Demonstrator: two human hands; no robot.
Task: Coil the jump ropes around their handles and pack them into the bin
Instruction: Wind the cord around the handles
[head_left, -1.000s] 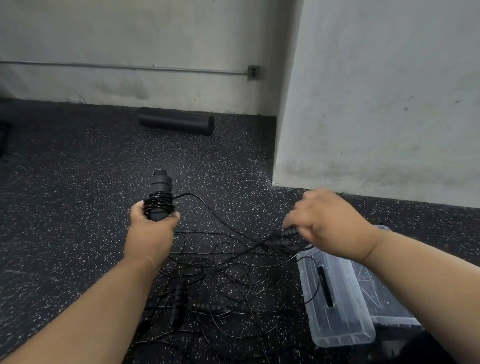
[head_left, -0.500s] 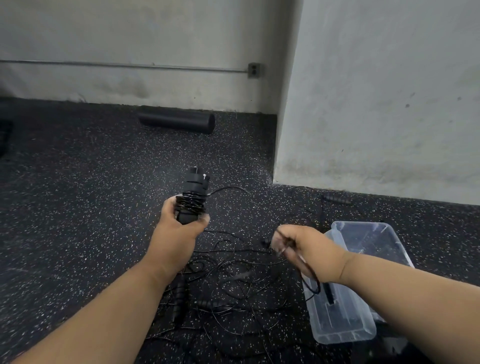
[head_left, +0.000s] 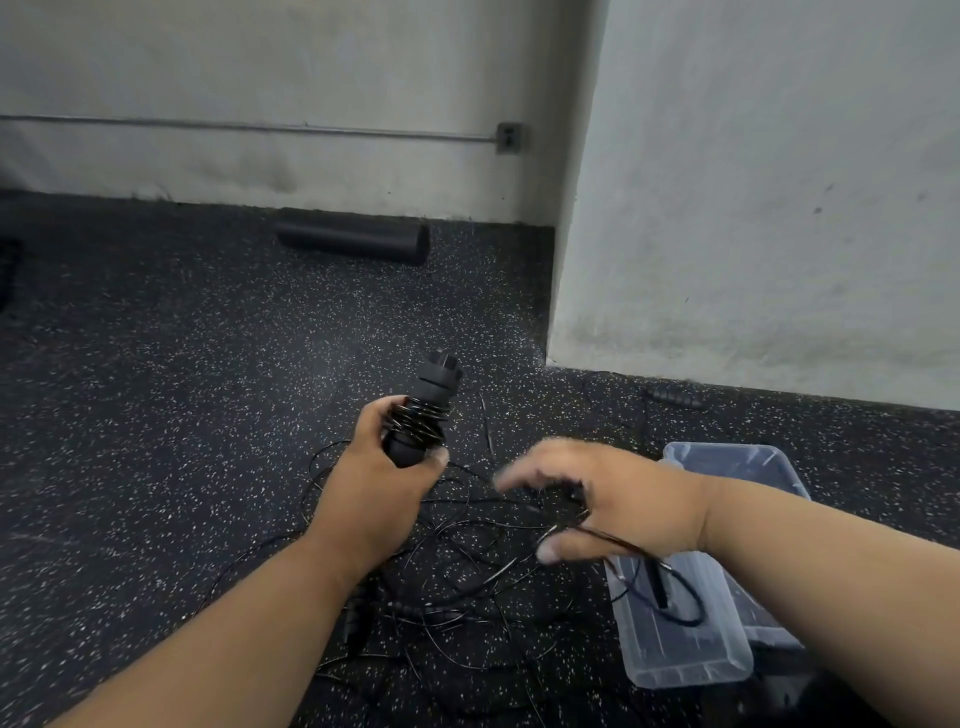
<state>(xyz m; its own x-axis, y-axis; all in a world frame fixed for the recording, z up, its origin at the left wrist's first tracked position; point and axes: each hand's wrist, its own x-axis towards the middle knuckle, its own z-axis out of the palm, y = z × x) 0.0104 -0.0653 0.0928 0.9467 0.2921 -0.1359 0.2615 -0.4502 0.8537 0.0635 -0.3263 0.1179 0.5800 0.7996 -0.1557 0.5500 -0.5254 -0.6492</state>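
The left hand grips the lower end of a pair of black jump-rope handles, held tilted with their capped tops leaning up and to the right. Thin black cord is coiled in several tight, glossy turns around the middle of the handles, just above the thumb and fingers. The right hand hovers near, motion-blurred, fingers spread, with a strand of the cord running between thumb and palm; whether it pinches the strand or the strand merely lies across it cannot be told. Below both hands, on the dark speckled floor, lies a loose tangle of more black rope with other handles among it. A clear plastic bin sits on the floor to the right, its clear lid lying against its near side with a loop of cord over it. One more ribbed black handle lies by the wall.
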